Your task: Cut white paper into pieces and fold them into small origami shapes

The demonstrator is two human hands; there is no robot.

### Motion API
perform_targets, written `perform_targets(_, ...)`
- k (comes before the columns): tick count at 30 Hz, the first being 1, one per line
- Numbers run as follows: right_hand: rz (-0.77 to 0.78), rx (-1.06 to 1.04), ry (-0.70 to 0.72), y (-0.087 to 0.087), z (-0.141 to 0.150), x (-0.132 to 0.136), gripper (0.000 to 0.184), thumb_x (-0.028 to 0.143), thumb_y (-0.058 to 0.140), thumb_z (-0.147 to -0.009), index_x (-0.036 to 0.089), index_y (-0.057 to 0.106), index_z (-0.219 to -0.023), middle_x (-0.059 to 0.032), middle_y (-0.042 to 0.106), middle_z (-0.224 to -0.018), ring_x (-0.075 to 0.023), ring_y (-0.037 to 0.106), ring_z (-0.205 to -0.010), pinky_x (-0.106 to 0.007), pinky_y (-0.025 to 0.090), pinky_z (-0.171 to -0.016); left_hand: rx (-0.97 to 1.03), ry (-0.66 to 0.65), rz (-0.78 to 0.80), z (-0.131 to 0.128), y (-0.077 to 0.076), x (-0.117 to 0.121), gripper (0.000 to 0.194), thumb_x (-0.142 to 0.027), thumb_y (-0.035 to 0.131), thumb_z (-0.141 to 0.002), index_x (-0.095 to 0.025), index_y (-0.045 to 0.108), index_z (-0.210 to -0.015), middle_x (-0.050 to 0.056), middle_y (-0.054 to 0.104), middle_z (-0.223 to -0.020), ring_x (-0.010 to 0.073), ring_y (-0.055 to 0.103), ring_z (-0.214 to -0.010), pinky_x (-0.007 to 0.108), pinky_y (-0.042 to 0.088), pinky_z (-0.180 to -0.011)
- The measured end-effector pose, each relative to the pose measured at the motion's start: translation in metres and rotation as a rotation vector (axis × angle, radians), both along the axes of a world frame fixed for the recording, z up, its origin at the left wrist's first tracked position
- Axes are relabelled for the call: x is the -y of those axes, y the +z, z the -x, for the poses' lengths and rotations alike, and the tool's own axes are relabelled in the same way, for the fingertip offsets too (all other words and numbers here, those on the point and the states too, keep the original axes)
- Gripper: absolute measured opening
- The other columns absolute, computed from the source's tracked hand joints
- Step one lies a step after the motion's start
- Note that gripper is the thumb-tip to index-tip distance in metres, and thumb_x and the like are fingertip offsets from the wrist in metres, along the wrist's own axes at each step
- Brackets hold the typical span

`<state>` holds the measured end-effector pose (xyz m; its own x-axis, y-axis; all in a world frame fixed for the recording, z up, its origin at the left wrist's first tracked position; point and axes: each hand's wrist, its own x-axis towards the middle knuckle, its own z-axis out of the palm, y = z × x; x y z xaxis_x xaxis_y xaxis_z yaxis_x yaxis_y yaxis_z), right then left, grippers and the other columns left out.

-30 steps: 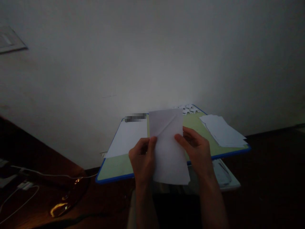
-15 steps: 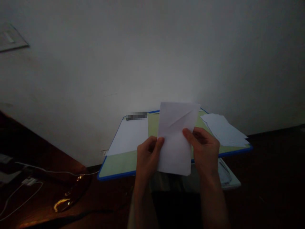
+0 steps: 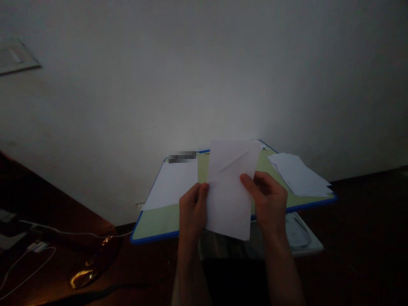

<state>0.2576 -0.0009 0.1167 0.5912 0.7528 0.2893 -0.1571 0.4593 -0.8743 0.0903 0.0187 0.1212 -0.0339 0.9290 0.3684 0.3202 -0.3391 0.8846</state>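
Note:
A white sheet of paper (image 3: 229, 204) is held up in front of me, tall and narrow, with a diagonal crease across its upper part. My left hand (image 3: 194, 208) pinches its left edge, thumb along the near face. On the right side, my right hand (image 3: 269, 197) grips the edge, thumb on the front and fingers curled behind. Beneath it lies a light green table top (image 3: 159, 223) with a blue rim, partly hidden by the paper and hands.
White paper (image 3: 175, 182) lies at the table's left, below a pixelated dark patch. Loose white sheets (image 3: 295, 174) overlap at the right. A pale wall (image 3: 204, 76) rises behind. White cables (image 3: 76, 233) run at lower left, and a pale shelf (image 3: 302, 238) sits under the table.
Both hands and the paper have shifted slightly left and a little down. The grip on both edges is kept.

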Motion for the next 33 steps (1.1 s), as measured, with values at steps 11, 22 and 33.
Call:
perform_targets(11, -0.114, 0.079, 0.197, -0.01, -0.014, 0.002, 0.021, 0.031, 0.086, -0.081, 0.023, 0.075, -0.098, -0.0054, 0.079, -0.099, -0.0241, 0.073, -0.091, -0.037, 0.06, -0.079, 0.192, -0.205, 0.171, -0.005, 0.004, 0.008, 0.037, -0.055, 0.075, -0.087, -0.019, 0.071, -0.078, 0.0, 0.063, -0.063, 0.0134, 0.054, -0.055, 0.022, 0.035, -0.049)
perform_targets(22, -0.237, 0.821, 0.396, -0.002, -0.033, 0.021, 0.032, 0.032, 0.075, -0.092, 0.03, 0.071, -0.123, -0.0072, 0.073, -0.129, -0.0303, 0.061, -0.131, -0.05, 0.045, -0.112, 0.451, -0.087, 0.137, -0.009, 0.004, 0.007, 0.022, -0.036, 0.076, -0.083, -0.016, 0.074, -0.091, -0.002, 0.067, -0.061, 0.013, 0.059, -0.052, 0.021, 0.043, -0.05)
perform_targets(33, -0.093, 0.641, 0.179, 0.005, -0.023, 0.015, 0.025, 0.041, 0.059, -0.103, 0.025, 0.073, -0.091, -0.0027, 0.072, -0.087, -0.0211, 0.067, -0.08, -0.032, 0.055, -0.074, 0.549, -0.308, 0.092, -0.003, 0.004, 0.004, 0.038, -0.038, 0.075, -0.09, -0.018, 0.072, -0.121, 0.001, 0.071, -0.072, 0.0169, 0.067, -0.067, 0.03, 0.055, -0.07)
